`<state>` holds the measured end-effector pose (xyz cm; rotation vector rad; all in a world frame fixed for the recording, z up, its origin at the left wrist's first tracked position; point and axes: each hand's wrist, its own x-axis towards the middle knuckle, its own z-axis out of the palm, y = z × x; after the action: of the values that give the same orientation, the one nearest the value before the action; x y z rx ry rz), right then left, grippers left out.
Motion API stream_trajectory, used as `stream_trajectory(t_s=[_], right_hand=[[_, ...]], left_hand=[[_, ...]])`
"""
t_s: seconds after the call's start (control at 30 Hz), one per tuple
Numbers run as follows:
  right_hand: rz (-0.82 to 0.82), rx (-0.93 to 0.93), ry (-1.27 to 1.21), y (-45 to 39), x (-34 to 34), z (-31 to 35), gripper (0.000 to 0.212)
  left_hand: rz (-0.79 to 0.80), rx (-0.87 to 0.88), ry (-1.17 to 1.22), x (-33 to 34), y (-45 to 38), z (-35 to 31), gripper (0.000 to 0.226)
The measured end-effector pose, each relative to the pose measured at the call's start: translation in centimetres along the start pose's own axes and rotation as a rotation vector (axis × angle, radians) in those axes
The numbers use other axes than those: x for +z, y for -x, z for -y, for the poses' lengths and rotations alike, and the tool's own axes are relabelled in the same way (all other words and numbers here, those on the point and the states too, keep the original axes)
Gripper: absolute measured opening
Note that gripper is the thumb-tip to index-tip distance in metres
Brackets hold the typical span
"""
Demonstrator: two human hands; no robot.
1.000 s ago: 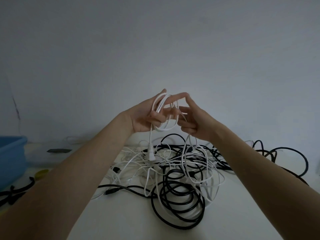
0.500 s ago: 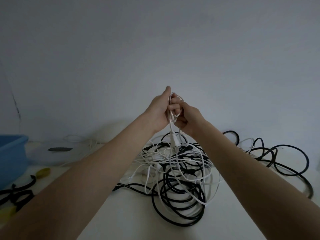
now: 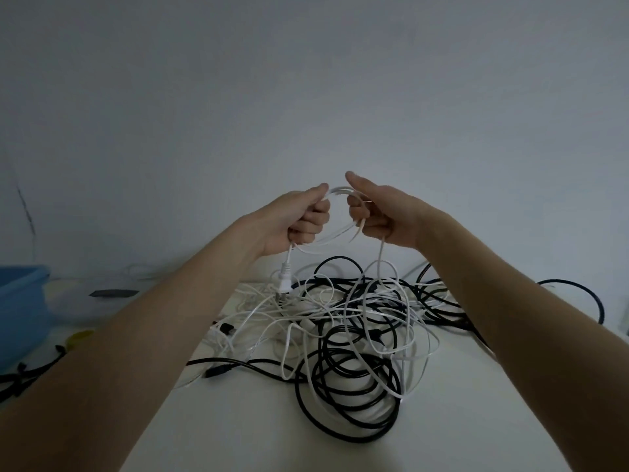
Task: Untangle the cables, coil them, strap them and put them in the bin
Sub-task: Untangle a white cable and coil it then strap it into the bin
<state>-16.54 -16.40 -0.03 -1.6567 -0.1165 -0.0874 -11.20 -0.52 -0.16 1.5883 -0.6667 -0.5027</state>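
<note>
White flat cable [image 3: 340, 233] runs in loose loops between my two hands, lifted above the heap. My left hand [image 3: 299, 218] is curled round one side of the loops, with a white plug end [image 3: 285, 277] dangling just below it; my right hand [image 3: 381, 216] grips the other side, thumb stuck up, and a strand drops from it into the pile. To coil well, I judge I should keep each turn the same size, draw slack gently from the heap, and stop if it snags on a black lead. On the pale bench [image 3: 238, 420] lies the tangled mass of thin white and thicker black cables [image 3: 347, 352], the black ones partly in rough rings. At the far left stands the blue plastic bin [image 3: 20, 308], well apart from the heap.
</note>
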Motion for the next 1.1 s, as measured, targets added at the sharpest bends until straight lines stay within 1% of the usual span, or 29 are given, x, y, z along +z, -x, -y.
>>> stream_trajectory(t_s=[0.07, 0.1, 0.2, 0.27, 0.33, 0.4, 0.47, 0.5, 0.53, 0.6, 0.67, 0.77, 0.83, 0.9, 1.0, 1.03, 1.1], right_hand=[[-0.026, -0.006, 0.016, 0.0, -0.1, 0.0, 0.043], [-0.058, -0.015, -0.014, -0.2, 0.0, -0.1, 0.045], [-0.197, -0.064, -0.197, -0.8, 0.0, -0.5, 0.046], [-0.294, -0.085, -0.313, -1.2, 0.0, -0.5, 0.046], [-0.343, -0.092, -0.327, -1.4, 0.1, -0.4, 0.045], [-0.289, -0.082, -0.181, -1.4, 0.2, -0.3, 0.046], [-0.178, -0.046, -0.010, -1.0, 0.2, -0.2, 0.045], [-0.127, -0.030, 0.025, -0.9, 0.1, -0.1, 0.043], [-0.093, -0.019, 0.017, -0.8, 0.2, 0.0, 0.040], [-0.081, -0.023, -0.123, -0.7, 0.6, 0.2, 0.035], [-0.146, -0.055, -0.354, -1.1, 1.4, 0.2, 0.036], [-0.338, -0.060, -0.615, -1.8, 2.3, 0.3, 0.050], [-0.424, -0.052, -0.698, -2.0, 2.2, 0.5, 0.048], [-0.459, -0.030, -0.721, -2.1, 2.2, 0.6, 0.045], [-0.430, 0.004, -0.713, -2.2, 1.9, 0.7, 0.050], [-0.383, 0.022, -0.701, -2.2, 1.8, 0.7, 0.056], [-0.236, 0.044, -0.659, -1.9, 1.2, 0.9, 0.067]], left_hand=[[0.033, -0.009, -0.058, 0.1, 0.2, -0.4, 0.044], [0.051, -0.014, -0.044, 0.2, 0.2, -0.6, 0.044], [0.095, -0.003, 0.159, 1.0, -0.1, -0.7, 0.046], [0.063, 0.046, 0.277, 1.5, -0.4, -0.3, 0.047], [-0.003, 0.097, 0.295, 1.8, -0.6, -0.1, 0.045], [-0.066, 0.120, 0.221, 1.5, -0.5, -0.2, 0.042], [-0.108, 0.124, 0.055, 0.8, -0.3, -0.3, 0.040], [-0.119, 0.120, -0.026, 0.5, -0.2, -0.4, 0.040], [-0.128, 0.113, -0.085, 0.3, -0.1, -0.4, 0.040], [-0.135, 0.102, -0.112, 0.2, 0.0, -0.4, 0.041], [-0.120, 0.100, -0.051, 0.6, 0.0, -0.5, 0.040], [-0.037, 0.099, 0.113, 1.8, 0.0, -0.6, 0.041], [0.030, 0.101, 0.238, 2.6, 0.1, -0.4, 0.042], [0.062, 0.119, 0.303, 3.1, 0.2, 0.0, 0.042], [0.065, 0.139, 0.317, 3.1, 0.1, 0.0, 0.041], [0.055, 0.143, 0.327, 2.9, 0.1, -0.1, 0.040], [0.021, 0.150, 0.368, 2.4, -0.1, -0.5, 0.040]])
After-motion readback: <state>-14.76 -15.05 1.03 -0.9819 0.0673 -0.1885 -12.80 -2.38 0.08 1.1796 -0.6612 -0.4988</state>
